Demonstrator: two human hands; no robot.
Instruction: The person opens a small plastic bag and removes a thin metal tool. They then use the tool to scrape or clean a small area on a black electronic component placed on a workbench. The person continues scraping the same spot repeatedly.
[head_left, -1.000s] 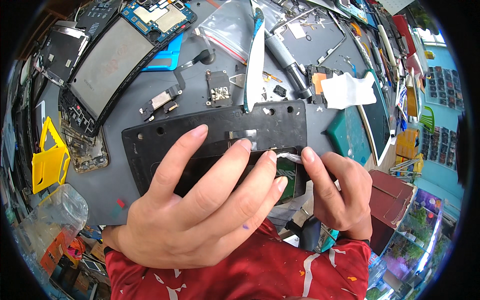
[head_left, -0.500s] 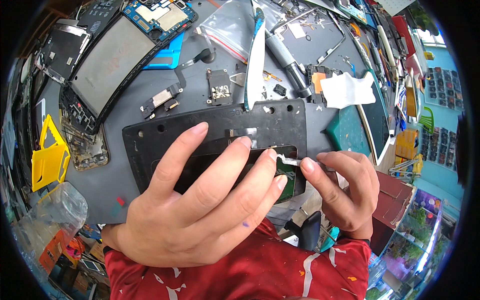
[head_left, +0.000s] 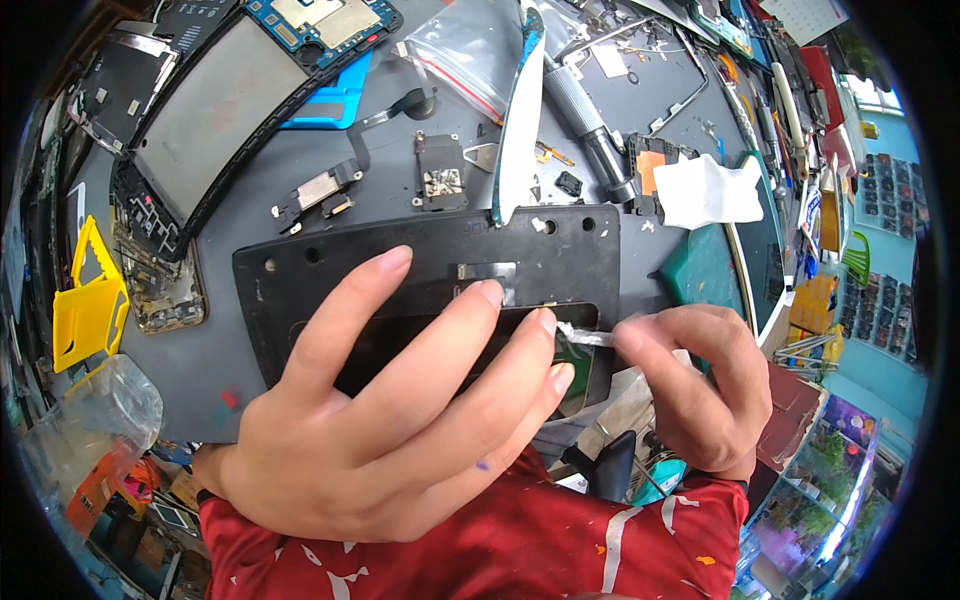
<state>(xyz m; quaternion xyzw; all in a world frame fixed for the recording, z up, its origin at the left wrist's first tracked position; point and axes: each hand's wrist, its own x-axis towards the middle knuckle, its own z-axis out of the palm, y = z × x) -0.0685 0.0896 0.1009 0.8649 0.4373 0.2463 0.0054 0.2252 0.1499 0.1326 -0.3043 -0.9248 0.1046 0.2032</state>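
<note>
My left hand (head_left: 390,420) lies spread over a black flat holder (head_left: 420,245) with a recess. Its fingertips rest on the dark flat piece in that recess and near a small silvery strip on the holder (head_left: 490,270). At the recess's right end a green patch (head_left: 570,365) shows. My right hand (head_left: 705,375) pinches the end of a thin, crinkled whitish strip (head_left: 585,337), whose other end reaches my left fingertips. What exactly the strip is made of, I cannot tell. Most of the recess is hidden under my left hand.
A blue-and-white blade-shaped tool (head_left: 517,115) touches the holder's far edge. Behind lie a grey cylindrical tool (head_left: 590,130), small phone parts (head_left: 440,170) and crumpled white paper (head_left: 708,190). A phone frame (head_left: 220,120) and a yellow stand (head_left: 88,310) lie at left.
My right hand has moved slightly right and is a little blurred; more of the whitish strip shows. My left hand stays on the holder. The view has shifted a little.
</note>
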